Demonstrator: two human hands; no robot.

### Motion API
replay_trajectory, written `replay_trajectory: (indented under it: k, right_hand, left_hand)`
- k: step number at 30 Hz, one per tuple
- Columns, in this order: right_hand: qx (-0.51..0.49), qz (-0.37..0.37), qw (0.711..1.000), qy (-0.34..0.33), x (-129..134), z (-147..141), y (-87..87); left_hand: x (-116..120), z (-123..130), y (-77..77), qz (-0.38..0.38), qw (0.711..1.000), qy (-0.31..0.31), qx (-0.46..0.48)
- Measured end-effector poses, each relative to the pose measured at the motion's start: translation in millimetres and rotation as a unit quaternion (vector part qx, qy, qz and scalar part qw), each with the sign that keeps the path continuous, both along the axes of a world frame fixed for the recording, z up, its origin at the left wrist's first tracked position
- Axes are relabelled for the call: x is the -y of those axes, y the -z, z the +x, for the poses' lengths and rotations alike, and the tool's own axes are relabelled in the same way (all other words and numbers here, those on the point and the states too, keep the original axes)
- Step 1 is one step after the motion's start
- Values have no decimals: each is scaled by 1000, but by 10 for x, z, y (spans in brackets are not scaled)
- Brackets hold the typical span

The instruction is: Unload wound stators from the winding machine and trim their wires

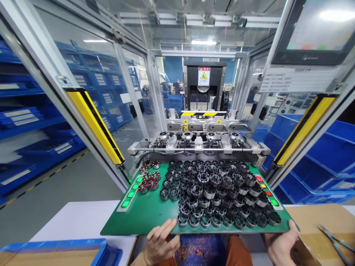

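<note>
The loosely open left hand point(161, 242) met a green board point(144, 218) near dark rings point(209, 194); the right hand point(282, 244), grip unclear, touched its corner.

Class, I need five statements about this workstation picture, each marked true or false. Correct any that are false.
1. The left hand is at the front edge of the green board. True.
2. The right hand holds the pliers-like tool. False: the tool lies on the brown surface, and the right hand is at the board's front right corner.
3. The dark rings outnumber the wire-wound rings. True.
4. The wire-wound rings sit on the right side of the board. False: they are grouped toward the left, beside the left button panel.
5. The right button panel has a green button. True.
</note>
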State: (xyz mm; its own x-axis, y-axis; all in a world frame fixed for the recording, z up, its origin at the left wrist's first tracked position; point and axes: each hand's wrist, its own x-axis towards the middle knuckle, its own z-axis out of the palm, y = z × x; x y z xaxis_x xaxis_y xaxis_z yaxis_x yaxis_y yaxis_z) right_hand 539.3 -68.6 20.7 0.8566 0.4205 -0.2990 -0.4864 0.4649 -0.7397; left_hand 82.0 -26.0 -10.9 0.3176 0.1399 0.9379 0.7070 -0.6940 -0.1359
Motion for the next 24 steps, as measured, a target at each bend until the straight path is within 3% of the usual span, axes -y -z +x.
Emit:
replay_trajectory:
  k: [12, 24]
  right_hand:
    - [-2, -79, 997, -10, -35, 66, 41]
    - [10, -62, 998, -30, 6, -5, -42]
  left_hand:
    - [15, 29, -13, -8, 1000, -21, 1]
    - [4, 24, -34, -2, 1000, -17, -6]
